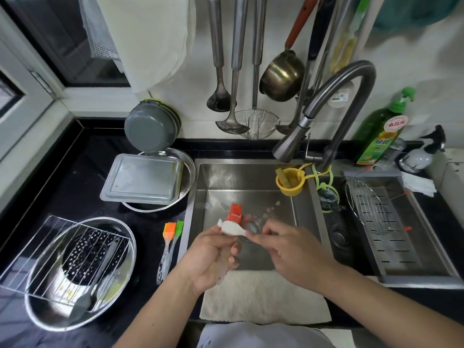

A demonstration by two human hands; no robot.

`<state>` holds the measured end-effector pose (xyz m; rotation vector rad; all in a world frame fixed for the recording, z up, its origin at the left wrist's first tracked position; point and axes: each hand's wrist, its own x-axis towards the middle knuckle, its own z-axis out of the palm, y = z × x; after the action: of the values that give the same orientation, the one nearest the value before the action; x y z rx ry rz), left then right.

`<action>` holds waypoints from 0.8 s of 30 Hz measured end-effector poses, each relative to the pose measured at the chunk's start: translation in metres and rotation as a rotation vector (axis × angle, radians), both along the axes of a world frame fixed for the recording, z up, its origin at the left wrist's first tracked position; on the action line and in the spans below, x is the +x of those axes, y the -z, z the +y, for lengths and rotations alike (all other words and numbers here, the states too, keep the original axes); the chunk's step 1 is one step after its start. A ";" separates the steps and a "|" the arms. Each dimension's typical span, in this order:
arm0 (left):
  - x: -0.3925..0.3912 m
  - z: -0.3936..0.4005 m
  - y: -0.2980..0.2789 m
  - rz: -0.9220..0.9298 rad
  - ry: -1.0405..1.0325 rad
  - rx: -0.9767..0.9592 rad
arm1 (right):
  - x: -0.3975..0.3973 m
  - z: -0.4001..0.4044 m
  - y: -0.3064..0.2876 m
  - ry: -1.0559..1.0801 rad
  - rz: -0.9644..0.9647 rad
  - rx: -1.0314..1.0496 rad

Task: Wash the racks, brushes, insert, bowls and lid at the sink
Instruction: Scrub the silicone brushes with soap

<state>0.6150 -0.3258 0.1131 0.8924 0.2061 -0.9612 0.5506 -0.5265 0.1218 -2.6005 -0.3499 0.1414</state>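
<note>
Over the steel sink, my left hand grips a brush with red silicone bristles by its clear handle. My right hand pinches a white cloth or sponge piece against the brush just below the bristles. An orange brush and a green brush lie side by side on the black counter left of the sink. A wire rack rests on a large steel bowl that holds a perforated insert and tongs. Further back, a grey rectangular lid lies on another steel bowl.
The faucet arches over the sink with no water visibly running. A yellow cup hangs at the sink's back. A drain tray with a wire rack covers the right basin. A green soap bottle stands behind. A white towel drapes the front edge.
</note>
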 end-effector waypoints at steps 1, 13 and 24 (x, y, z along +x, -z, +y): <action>0.000 -0.001 0.000 -0.006 0.000 0.014 | 0.002 -0.002 0.001 0.004 -0.016 -0.011; 0.000 0.000 -0.007 -0.006 -0.014 0.012 | 0.018 -0.007 -0.002 0.123 -0.115 -0.043; 0.002 0.005 0.003 -0.010 -0.136 -0.232 | -0.006 0.006 -0.007 -0.069 -0.054 0.056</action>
<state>0.6167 -0.3211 0.1106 0.6621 0.1411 -0.8350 0.5450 -0.5206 0.1293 -2.5423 -0.4568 0.0837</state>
